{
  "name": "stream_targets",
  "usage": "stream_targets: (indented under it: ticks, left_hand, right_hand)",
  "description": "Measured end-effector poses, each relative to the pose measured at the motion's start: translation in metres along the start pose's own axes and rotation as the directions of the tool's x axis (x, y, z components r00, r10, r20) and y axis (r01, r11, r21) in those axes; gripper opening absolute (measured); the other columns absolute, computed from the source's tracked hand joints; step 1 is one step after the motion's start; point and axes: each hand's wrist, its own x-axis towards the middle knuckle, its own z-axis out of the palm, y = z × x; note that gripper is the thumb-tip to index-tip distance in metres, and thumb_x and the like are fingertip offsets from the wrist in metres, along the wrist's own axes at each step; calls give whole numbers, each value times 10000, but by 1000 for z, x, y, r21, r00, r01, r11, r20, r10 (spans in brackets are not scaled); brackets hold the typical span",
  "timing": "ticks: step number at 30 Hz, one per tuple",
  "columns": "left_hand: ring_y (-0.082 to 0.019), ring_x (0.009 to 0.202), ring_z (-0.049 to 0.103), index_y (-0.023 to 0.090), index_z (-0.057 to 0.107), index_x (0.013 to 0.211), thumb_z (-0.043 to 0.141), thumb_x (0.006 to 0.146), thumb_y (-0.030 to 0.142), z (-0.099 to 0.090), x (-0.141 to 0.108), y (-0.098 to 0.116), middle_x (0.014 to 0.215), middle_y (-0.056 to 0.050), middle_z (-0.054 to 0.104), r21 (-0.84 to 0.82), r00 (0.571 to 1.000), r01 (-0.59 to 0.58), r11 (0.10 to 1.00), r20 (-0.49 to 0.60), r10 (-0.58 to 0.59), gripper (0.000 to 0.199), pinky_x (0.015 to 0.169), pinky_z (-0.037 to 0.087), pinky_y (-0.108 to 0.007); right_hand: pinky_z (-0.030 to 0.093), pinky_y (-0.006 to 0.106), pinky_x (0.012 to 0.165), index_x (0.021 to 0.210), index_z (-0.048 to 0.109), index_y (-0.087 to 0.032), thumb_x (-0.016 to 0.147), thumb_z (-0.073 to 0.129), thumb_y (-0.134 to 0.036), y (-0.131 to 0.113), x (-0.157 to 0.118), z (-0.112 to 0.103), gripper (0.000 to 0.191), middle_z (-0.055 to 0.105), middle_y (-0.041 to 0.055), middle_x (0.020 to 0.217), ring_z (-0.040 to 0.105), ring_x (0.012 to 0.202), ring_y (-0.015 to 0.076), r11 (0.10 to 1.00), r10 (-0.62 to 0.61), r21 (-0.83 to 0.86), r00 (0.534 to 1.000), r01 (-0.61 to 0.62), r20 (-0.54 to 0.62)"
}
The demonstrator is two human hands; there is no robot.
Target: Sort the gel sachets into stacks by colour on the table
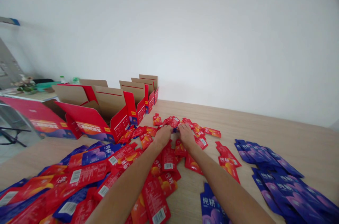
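Observation:
Both arms stretch forward over a loose spread of red drink pouches [168, 159] with orange fruit prints. My left hand [164, 134] is bent down at the far part of the spread, its fingers curled and closed on the pouches. Close beside it, my right hand [186, 134] is closed in the same way. A bit of a dark blue pouch [174, 130] shows between the two hands. Their fingertips are partly hidden, so exactly which pouch each one grips is unclear. More red pouches [173, 121] lie just beyond the fingers.
Open red cartons [91, 123] stand in a row at the left, flaps up. Mixed red and blue pouches [87, 173] heap at the near left. Stacked blue pouches [288, 192] lie at the right, another blue pouch [209, 204] in front. A white wall [212, 40] bounds the wooden table [254, 125].

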Motion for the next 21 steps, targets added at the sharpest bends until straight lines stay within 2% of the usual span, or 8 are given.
stream_targets:
  ticks: [4,6,9,13,15,17,21]
  left_hand:
    - [-189,1023,598,185,645,925,458,948,210,-6,-12,9,1024,-100,662,-134,998,-8,991,-65,-1,190,924,421,-278]
    - [-191,971,615,191,636,897,466,953,272,-9,-20,15,970,-96,670,-213,993,10,977,-113,-35,197,886,431,-280]
    - [-190,890,631,191,626,947,348,993,384,-15,-33,21,929,-91,679,-345,971,70,936,-193,-144,341,796,446,-278]
    - [-175,822,636,169,602,1036,224,1004,361,-22,-54,28,914,-81,689,-498,921,159,852,-236,-310,424,719,452,-263]
    - [-167,806,640,171,595,1050,304,981,331,-24,-67,34,908,-67,696,-544,909,185,818,-221,-353,340,712,455,-255]
    - [-171,870,645,170,580,1080,424,930,282,-27,-82,40,978,-74,698,-566,898,212,796,-207,-387,244,750,456,-254]
    - [-195,993,627,156,559,1089,549,823,182,-29,-117,54,1098,-117,670,-569,875,287,770,-171,-452,267,828,444,-271]
  right_hand:
    - [358,361,957,947,630,-178,977,370,-168,-9,-5,-16,261,636,92,997,494,983,237,999,6,38,997,-3,-77]
    - [366,350,925,910,616,-183,986,372,-195,-12,-9,-23,255,630,82,963,492,960,232,998,38,63,992,-31,-116]
    - [369,329,871,869,592,-183,998,362,-237,-15,-16,-32,270,617,72,920,490,910,220,989,121,103,977,-105,-173]
    - [364,311,789,837,574,-179,1008,325,-271,-19,-29,-43,316,608,68,854,493,816,204,960,258,164,940,-225,-222]
    - [361,301,755,810,565,-184,1007,322,-281,-25,-37,-51,328,606,59,811,501,780,195,944,308,197,924,-266,-227]
    - [362,291,732,780,560,-192,1000,333,-283,-33,-47,-61,329,610,50,784,514,759,189,930,339,229,914,-289,-222]
    - [375,275,712,761,567,-195,975,359,-257,-53,-71,-84,305,637,58,796,553,763,185,898,398,285,894,-335,-204]
